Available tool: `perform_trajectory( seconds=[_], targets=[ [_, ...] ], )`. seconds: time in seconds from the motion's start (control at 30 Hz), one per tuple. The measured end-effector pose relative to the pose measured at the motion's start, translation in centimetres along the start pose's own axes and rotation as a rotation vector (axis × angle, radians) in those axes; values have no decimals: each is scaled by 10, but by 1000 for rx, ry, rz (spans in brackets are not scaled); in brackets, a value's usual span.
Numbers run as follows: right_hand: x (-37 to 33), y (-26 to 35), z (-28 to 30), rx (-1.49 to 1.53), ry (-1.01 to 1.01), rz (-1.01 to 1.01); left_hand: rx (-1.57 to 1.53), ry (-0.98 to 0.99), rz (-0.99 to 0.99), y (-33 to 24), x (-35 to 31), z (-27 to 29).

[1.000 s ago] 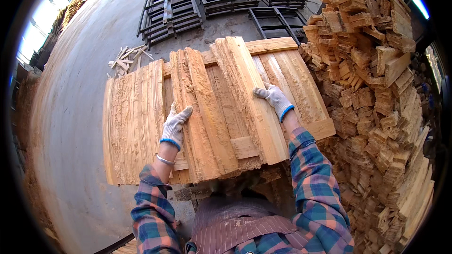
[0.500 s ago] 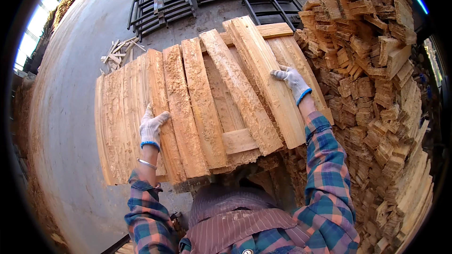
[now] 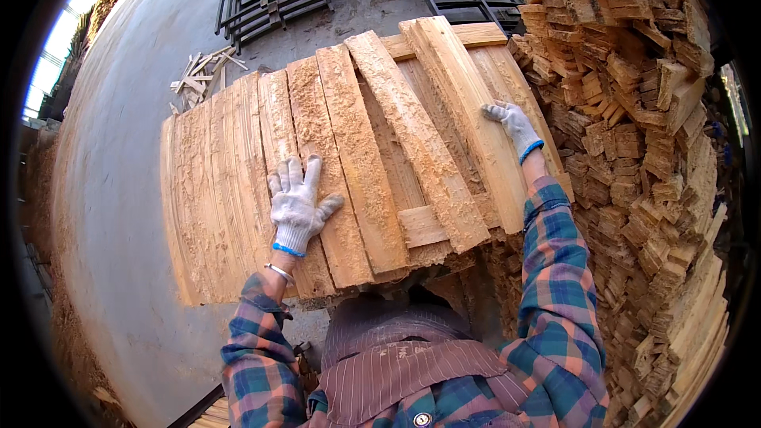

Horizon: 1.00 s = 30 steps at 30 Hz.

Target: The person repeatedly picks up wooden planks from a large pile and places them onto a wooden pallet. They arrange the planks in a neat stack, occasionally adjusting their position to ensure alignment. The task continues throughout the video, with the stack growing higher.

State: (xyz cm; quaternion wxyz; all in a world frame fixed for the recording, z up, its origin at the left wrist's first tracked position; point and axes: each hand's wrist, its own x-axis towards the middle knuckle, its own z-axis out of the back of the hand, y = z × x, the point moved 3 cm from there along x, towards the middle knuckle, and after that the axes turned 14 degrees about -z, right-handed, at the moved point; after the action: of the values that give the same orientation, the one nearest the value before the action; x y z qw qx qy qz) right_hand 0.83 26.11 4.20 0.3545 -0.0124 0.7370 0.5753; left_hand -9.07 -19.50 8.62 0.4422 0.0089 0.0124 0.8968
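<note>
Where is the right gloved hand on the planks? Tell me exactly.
In the head view, the right hand lies flat on the upper right of the sawdust-covered planks, beside the stacked wood pile.

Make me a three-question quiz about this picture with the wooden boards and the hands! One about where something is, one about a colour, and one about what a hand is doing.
1. Where is the tall pile of cut wood pieces?
A. to the person's right
B. to the person's left
C. on top of the boards

2. What colour are the gloves?
A. black
B. white with blue cuffs
C. all red

3. How is the left hand placed?
A. closed in a fist in the air
B. flat, fingers spread, on the boards
C. tucked in a pocket

Answers:
1 A: the pile of cut wood pieces rises at the right of the boards.
2 B: both gloves are white knit with a blue edge at the wrist.
3 B: the left hand lies open on a sawdust-covered board, while the right hand rests farther up.
</note>
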Motion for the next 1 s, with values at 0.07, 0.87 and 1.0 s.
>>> perform_trajectory(
  seconds=[0.07, 0.87, 1.0],
  targets=[
    [6, -1, 2, 28, 7, -1, -153, -179, 8, 11, 16, -3],
    [-94, 47, -165, -1188, -439, -134, -46, -172, 248, 87, -26, -16],
    [-101, 55, -187, -1263, -431, -310, -32, -95, 223, 85, -20, -15]
  ],
)
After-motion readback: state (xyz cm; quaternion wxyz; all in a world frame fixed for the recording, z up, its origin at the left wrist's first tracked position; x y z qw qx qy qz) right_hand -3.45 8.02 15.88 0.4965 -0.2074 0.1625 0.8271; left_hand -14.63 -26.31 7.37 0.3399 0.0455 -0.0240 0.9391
